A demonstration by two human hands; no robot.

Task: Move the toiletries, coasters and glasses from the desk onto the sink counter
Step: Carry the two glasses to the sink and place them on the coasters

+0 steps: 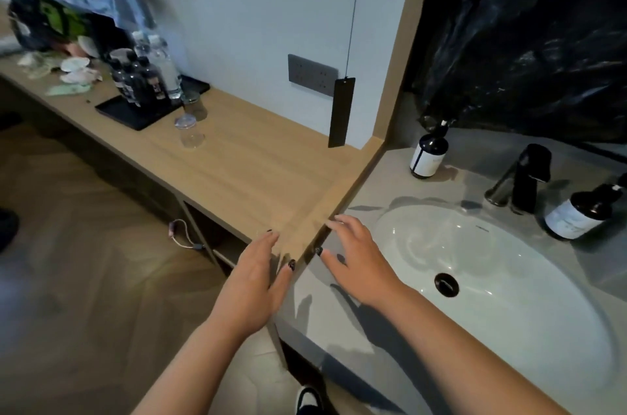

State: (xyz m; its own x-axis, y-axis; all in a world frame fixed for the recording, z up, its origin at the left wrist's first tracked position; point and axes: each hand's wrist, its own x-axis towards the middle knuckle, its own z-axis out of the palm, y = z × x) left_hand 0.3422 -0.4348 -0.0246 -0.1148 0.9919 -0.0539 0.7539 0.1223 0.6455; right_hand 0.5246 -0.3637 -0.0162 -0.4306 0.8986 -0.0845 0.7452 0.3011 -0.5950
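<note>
Glasses — two clear ones — stand on the wooden desk (258,156) toward 10 o'clock: the nearer glass (188,132) just off the corner of a black tray (135,115), the farther glass (195,104) touching that tray's edge. On the tray cluster dark small bottles (135,78) and clear water bottles (163,65). Farther along at 10 o'clock lie pale round pads and scraps, too blurred to name.

Both hands hover empty near the seam where the desk meets the grey counter (380,183). The left hand (258,282) hangs over the desk's near corner, fingers straight and loosely spread; the right hand (353,255) reaches over the counter's front edge, fingers relaxed and apart — neither grips anything.

On the counter, a white basin (509,295) fills 3 o'clock, a black tap (529,177) behind it. One dark pump bottle (429,153) stands at 1 o'clock; a second bottle (583,211) stands right of the tap.
</note>
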